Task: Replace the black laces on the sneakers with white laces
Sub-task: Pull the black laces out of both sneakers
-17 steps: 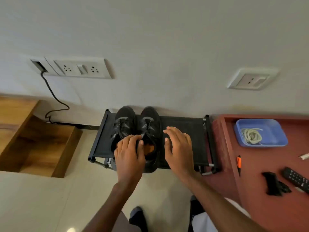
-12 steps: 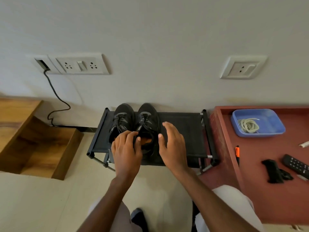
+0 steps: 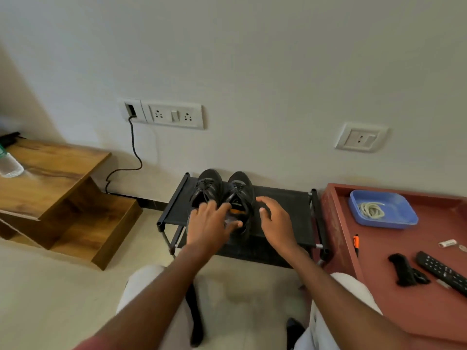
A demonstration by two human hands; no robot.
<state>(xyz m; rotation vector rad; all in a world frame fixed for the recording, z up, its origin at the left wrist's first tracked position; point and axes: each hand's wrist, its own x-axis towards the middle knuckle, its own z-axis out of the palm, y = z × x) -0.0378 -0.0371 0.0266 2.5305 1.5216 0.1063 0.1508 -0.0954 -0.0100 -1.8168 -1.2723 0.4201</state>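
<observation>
Two black sneakers, the left one (image 3: 207, 186) and the right one (image 3: 242, 192), stand side by side with black laces on a black fabric rack (image 3: 285, 205), toes to the wall. My left hand (image 3: 209, 227) lies over their heel ends with fingers spread and the thumb stretched across the right sneaker's opening, where an orange lining shows. My right hand (image 3: 276, 222) hovers just right of the right sneaker, its fingers loosely bent and holding nothing. A coil of white laces (image 3: 371, 210) lies in a blue tray (image 3: 404, 219) on the red table.
The red table (image 3: 404, 306) on the right also carries an orange pen (image 3: 355, 242), a black bundle (image 3: 404, 271) and a remote (image 3: 442, 271). A wooden shelf unit (image 3: 63, 198) stands at the left. A black cable (image 3: 134, 152) hangs from the wall socket.
My left thumb has spread out to the right over the right sneaker. My right hand has drawn slightly away from that sneaker. The view has shifted and now shows more of the room.
</observation>
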